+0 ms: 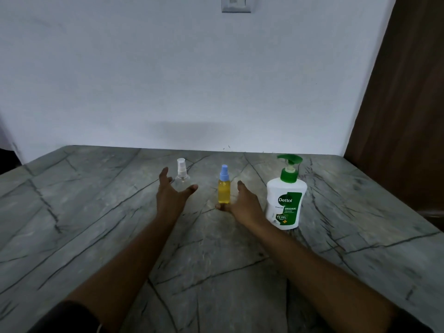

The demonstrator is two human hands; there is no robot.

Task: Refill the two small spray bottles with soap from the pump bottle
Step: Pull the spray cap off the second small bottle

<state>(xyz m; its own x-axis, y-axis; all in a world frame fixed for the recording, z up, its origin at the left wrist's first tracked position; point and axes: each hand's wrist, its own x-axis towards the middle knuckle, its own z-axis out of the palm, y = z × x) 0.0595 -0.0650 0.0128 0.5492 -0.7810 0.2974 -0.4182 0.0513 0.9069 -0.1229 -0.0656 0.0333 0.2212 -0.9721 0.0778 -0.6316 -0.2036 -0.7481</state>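
Head view: grey veined stone counter (pixel 96 224), white wall (pixel 168 80), brown door (pixel 408 116).

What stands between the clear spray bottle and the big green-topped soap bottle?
In the head view, the yellow spray bottle with the blue cap stands between the clear spray bottle and the soap bottle, with the right hand open beside it.

i see a grey veined stone bench (pixel 96 224) butting against a plain white wall (pixel 168 80), a metal switch plate (pixel 236 4) high up, a brown wooden panel (pixel 408 104) at right, dim light.
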